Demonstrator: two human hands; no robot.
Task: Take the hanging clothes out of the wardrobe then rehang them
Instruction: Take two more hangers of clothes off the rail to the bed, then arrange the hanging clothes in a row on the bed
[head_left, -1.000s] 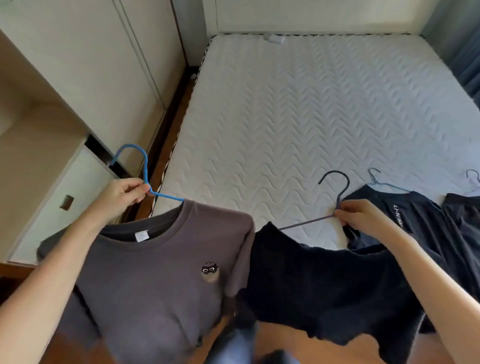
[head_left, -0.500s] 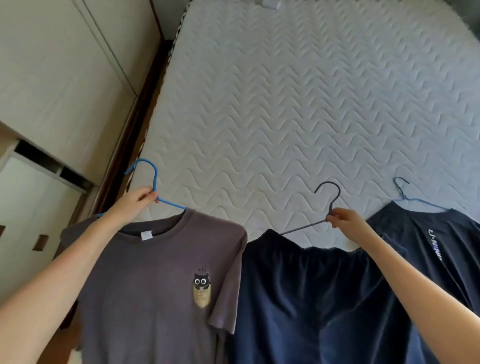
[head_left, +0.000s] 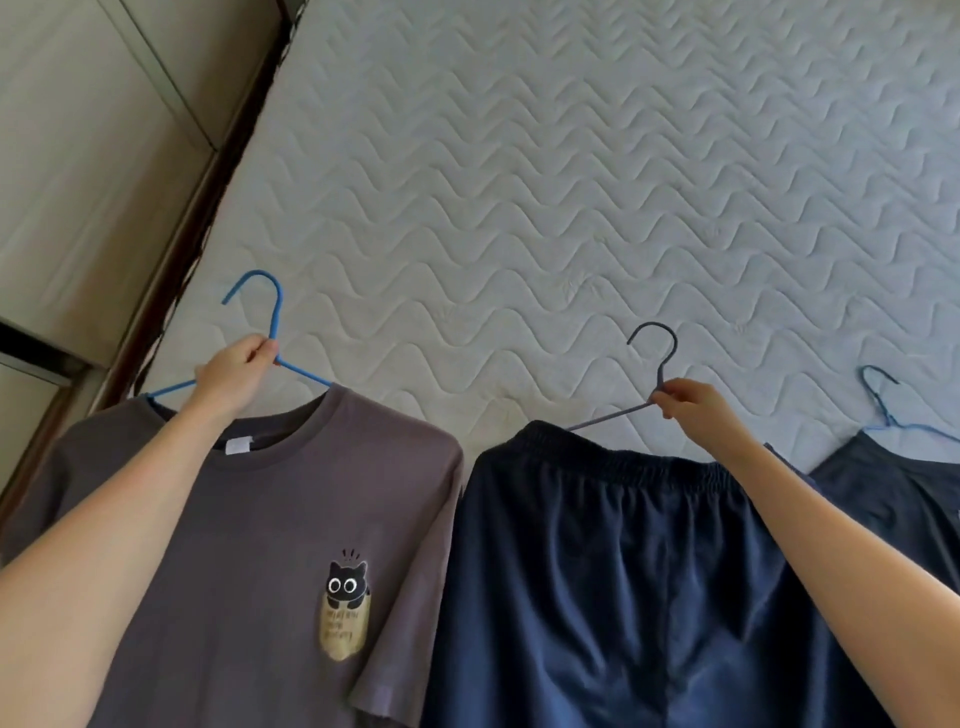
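Bed takes up most of my view: bare white mattress (head_left: 571, 182) with wavy quilting. The pale panels on the left I read as the wardrobe (head_left: 93, 130)

Hands: left hand (head_left: 236, 371) is clenched on the blue hanger (head_left: 272, 312) at the base of its hook, carrying the grey T-shirt (head_left: 260, 519). Right hand (head_left: 693, 410) pinches the neck of the dark hanger (head_left: 665, 353), carrying the navy shorts (head_left: 623, 571). Both garments sit side by side at the near edge of the mattress. Can't tell if the fabric rests on it or hangs clear

Risks as I see them:
- shorts are the weak point: only the waistband shows against the hanger and how it's fixed is hidden. Slick-looking fabric, so any tilt of the hanger could slide them off
- right grip is fingertips only, so a swing could twist the hanger round
- T-shirt's left shoulder sits near the hanger's end, where a jerk could slip it off
- two loads at once means no spare hand if a hook snags a door or the rail
- another dark garment (head_left: 904, 493) lies just right of the shorts on a second blue hanger (head_left: 883, 395), whose hook could catch the shorts

Surface is soft and flat, with nothing on it beyond the clothes. A dark wooden bed frame (head_left: 208, 197) runs between mattress and wardrobe, tight against the panels, and a dark gap shows at the lower left of them. Daylight, even, no glare
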